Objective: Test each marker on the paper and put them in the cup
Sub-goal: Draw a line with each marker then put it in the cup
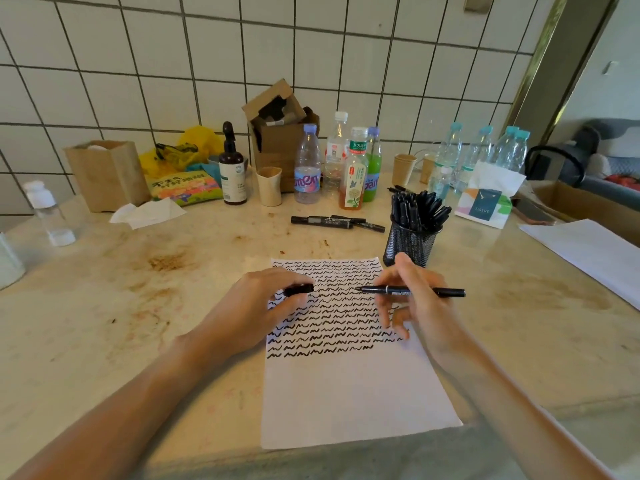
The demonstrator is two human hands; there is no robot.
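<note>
A white paper (353,393) lies on the table, its upper half filled with rows of black squiggles. My right hand (415,306) pinches an uncapped black marker (446,292) level above the paper, tip pointing left. My left hand (263,306) grips the marker's black cap (299,290) over the paper's left edge, a short gap from the tip. A black mesh cup (410,245) holding several black markers stands just beyond the paper's top right corner. A few loose black markers (337,222) lie on the table behind the paper.
Bottles (355,168), paper cups (269,185), a cardboard box (280,140), a brown paper bag (107,174) and a tissue pack (488,199) line the back along the tiled wall. Another white sheet (588,251) lies at the right.
</note>
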